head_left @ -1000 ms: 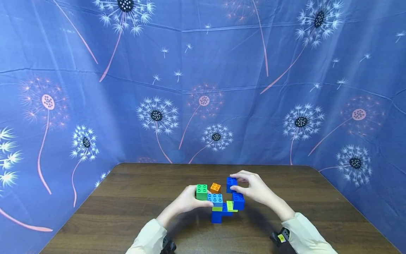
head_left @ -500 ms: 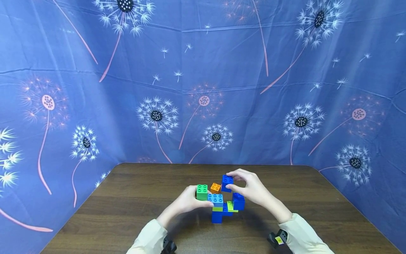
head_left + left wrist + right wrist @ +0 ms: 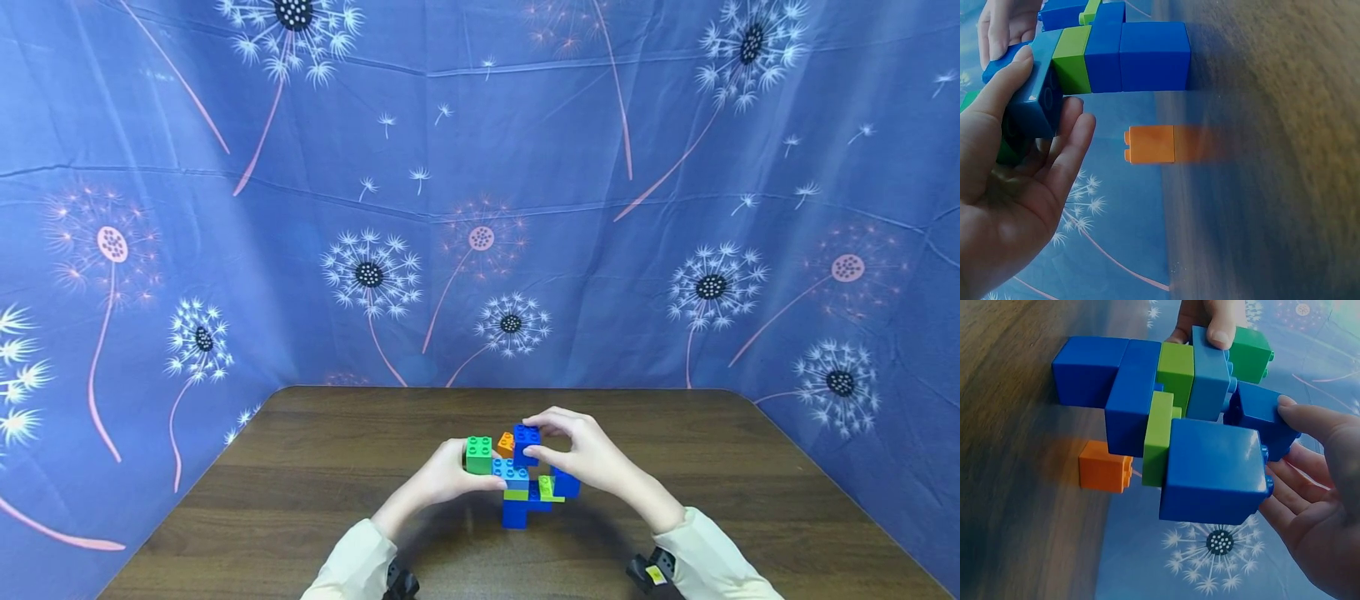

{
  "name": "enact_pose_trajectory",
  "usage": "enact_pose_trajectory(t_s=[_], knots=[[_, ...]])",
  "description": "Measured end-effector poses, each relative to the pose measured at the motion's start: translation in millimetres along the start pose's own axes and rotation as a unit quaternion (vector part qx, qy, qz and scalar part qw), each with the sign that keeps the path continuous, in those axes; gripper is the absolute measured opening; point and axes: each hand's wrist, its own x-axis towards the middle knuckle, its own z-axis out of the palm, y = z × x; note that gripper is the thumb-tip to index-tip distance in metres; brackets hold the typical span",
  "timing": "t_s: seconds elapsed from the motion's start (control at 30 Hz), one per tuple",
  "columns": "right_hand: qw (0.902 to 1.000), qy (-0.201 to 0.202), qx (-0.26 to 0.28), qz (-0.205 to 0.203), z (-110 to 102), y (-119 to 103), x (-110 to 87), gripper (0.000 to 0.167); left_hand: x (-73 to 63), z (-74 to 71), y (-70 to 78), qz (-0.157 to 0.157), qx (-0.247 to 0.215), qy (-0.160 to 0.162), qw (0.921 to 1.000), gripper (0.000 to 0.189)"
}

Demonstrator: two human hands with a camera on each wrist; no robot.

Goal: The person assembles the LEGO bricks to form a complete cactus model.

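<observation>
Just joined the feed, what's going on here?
Brick-building, by the look of it. The left hand pinches the light blue brick of a stack. The right hand holds a dark blue brick at the light blue one's top; can't tell if it's seated. An orange brick stands apart on the table.

Nothing I can read: one yellow label, its marking too small for me to make out.

In the head view that label is on the black device at my right sleeve. It shows as a little tilted patch of yellow against the black, with a hint of darker marking on it, too small and blurred for me to tell whether it's a letter, a number or a sign. On the bricks I can't read any lettering, even in the closer wrist views.
</observation>
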Motion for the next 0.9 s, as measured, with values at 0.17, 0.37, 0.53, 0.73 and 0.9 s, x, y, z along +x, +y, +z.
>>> enact_pose_trajectory(t_s=[0.17,0.37,0.53,0.73,0.9], knots=[[0.9999,-0.001,0.002,-0.012,1.7,-2.3,1.3,0.033,0.3,0.0,-0.4,-0.001,0.004,0.001,1.0,0.036],[0.9998,-0.016,0.004,-0.006,3.5,-5.4,1.2,0.034,0.4,-0.6,-0.1,0.005,0.009,0.001,1.0,0.035],[0.9998,-0.019,0.008,-0.006,4.2,-7.6,0.8,0.033,0.1,0.1,0.3,0.009,0.009,0.0,0.9999,0.035],[0.9995,-0.027,0.012,-0.007,5.2,-7.6,1.2,0.032,0.1,-0.2,0.2,0.012,0.013,0.007,0.9998,0.034],[0.9994,-0.032,0.014,-0.006,6.1,-7.1,1.4,0.031,-0.1,-0.6,0.0,0.012,0.016,0.006,0.9998,0.034]])
